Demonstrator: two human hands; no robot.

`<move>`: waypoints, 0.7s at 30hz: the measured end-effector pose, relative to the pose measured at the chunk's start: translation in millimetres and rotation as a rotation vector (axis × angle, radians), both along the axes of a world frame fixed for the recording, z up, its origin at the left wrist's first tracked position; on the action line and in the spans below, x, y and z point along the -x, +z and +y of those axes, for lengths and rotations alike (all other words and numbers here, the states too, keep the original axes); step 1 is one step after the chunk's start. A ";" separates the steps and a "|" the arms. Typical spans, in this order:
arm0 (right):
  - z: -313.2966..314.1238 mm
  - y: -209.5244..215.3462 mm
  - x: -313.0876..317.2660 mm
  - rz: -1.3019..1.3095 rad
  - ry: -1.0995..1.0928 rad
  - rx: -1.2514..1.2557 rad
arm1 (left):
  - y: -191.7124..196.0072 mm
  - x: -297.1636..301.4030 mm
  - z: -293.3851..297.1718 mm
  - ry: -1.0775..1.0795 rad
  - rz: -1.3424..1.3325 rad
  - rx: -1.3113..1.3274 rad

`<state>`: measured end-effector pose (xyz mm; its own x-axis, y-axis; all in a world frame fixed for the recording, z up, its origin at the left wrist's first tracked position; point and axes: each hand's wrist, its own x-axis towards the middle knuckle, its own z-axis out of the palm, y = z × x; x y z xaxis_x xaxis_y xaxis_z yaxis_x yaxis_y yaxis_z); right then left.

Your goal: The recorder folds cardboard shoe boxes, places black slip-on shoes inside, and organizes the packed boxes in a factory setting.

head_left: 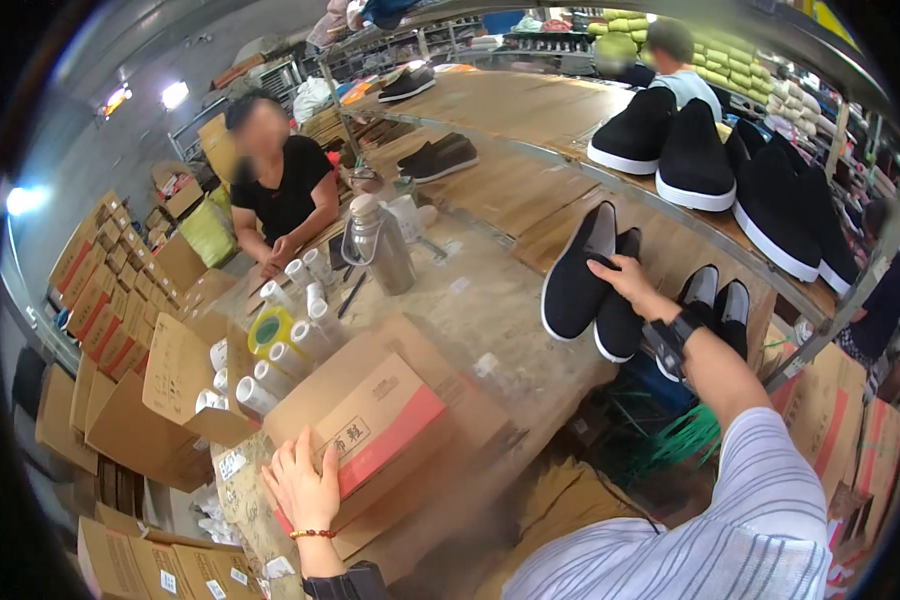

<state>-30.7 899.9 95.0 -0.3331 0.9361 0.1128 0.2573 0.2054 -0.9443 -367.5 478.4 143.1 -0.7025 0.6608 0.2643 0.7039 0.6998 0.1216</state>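
My right hand (630,288) grips a pair of black slip-on shoes (573,290) with white soles, thumb on top, at the edge of the shelf on the right. The fingers under the shoes are hidden. My left hand (305,478) lies with fingers stretched out on the near left corner of a closed brown shoe box (385,388) with a red band. That box rests on the worktable (460,325). Another black pair (700,288) stands on the lower shelf, partly behind my right wrist.
Several black shoes (698,160) line the upper shelf (530,110). White rolls (288,357), a yellow tape roll (270,328) and a steel flask (382,255) stand on the table. Opposite sits a person (288,195) in black. Open cartons (185,375) flank the left; green straps (675,440) hang below right.
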 end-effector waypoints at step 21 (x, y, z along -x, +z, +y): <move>-226.6 -8.0 92.1 1.088 0.765 0.739 | -12.0 -119.3 39.9 -0.467 -0.996 -0.808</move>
